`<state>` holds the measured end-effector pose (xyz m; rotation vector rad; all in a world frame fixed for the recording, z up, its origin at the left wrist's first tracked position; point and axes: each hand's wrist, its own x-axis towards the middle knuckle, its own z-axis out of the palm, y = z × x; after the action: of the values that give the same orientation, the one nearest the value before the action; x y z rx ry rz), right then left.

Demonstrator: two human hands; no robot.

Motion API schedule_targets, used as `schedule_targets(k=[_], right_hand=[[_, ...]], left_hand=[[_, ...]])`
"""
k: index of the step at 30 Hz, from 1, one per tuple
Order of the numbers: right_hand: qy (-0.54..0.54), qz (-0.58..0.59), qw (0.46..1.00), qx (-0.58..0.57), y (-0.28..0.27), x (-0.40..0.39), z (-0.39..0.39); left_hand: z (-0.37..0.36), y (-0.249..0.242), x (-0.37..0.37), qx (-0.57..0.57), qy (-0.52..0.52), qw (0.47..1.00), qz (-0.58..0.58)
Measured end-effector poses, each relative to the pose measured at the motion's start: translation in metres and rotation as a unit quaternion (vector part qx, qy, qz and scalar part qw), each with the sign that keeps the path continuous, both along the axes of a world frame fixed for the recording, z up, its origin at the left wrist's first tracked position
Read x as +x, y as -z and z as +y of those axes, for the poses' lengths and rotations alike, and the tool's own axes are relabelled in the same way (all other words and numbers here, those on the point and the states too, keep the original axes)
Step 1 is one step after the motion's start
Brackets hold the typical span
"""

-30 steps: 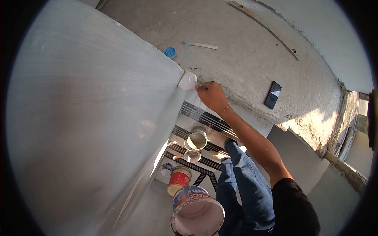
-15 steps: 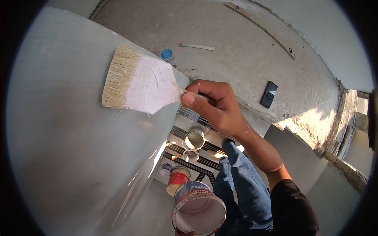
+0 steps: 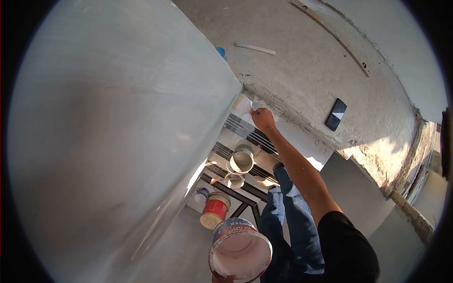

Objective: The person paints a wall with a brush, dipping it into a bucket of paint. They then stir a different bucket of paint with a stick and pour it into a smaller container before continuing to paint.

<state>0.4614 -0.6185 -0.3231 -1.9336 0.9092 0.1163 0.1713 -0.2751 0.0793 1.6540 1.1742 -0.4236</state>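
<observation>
My right hand (image 3: 263,119) is closed on the brush (image 3: 242,104), out at arm's length beside the lower edge of the pale painted wall (image 3: 118,108). The brush's white-wrapped part shows at the corner; its bristles are small and partly hard to make out. At the bottom of the view, the fingers of my left hand (image 3: 222,278) wrap round the rim of a paint bucket (image 3: 240,254), which has pale paint inside.
Below stand a red paint can (image 3: 215,211), a grey bucket (image 3: 241,161), a smaller pot (image 3: 234,180) and a small tin (image 3: 202,195). A phone (image 3: 336,114), a flat strip (image 3: 255,48), a blue lid (image 3: 220,51) and a long bar (image 3: 332,37) lie on the concrete ledge.
My right hand has moved away from the camera with the brush, from in front of the wall to its lower corner. The view has shifted slightly, and the left fingers now show on the bucket.
</observation>
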Motion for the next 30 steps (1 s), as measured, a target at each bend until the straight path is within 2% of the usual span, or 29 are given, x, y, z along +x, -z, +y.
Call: schedule_targets(k=[3, 7, 10, 13, 16, 18, 21, 24, 30], right_hand=[[0.013, -0.008, 0.999, 0.032, -0.049, 0.018, 0.004], [0.005, -0.059, 0.998, 0.031, -0.153, 0.016, 0.01], [-0.021, -0.132, 0.991, 0.021, -0.256, -0.002, 0.009], [-0.021, -0.142, 0.988, 0.056, -0.371, -0.015, 0.004], [-0.018, -0.13, 0.974, 0.187, -0.472, -0.025, -0.002], [-0.023, -0.188, 0.95, 0.249, -0.527, -0.033, -0.007], [-0.037, -0.216, 0.944, 0.245, -0.603, -0.038, -0.014], [-0.048, -0.254, 0.933, 0.25, -0.673, -0.043, -0.019], [-0.095, -0.377, 0.882, 0.265, -0.787, -0.057, -0.016]], left_hand=[[-0.006, -0.007, -0.005, -0.023, -0.002, 0.999, -0.048], [-0.009, -0.031, -0.017, -0.037, -0.034, 0.996, -0.067], [0.01, -0.042, -0.047, -0.079, -0.08, 0.99, -0.088], [0.018, -0.048, -0.075, -0.093, -0.092, 0.979, -0.154], [0.035, -0.05, -0.096, -0.155, -0.14, 0.961, -0.181], [0.038, -0.066, -0.104, -0.19, -0.183, 0.944, -0.197], [0.046, -0.08, -0.109, -0.219, -0.212, 0.918, -0.253], [0.085, -0.048, -0.122, -0.201, -0.221, 0.921, -0.248], [0.085, -0.061, -0.117, -0.141, -0.225, 0.933, -0.242]])
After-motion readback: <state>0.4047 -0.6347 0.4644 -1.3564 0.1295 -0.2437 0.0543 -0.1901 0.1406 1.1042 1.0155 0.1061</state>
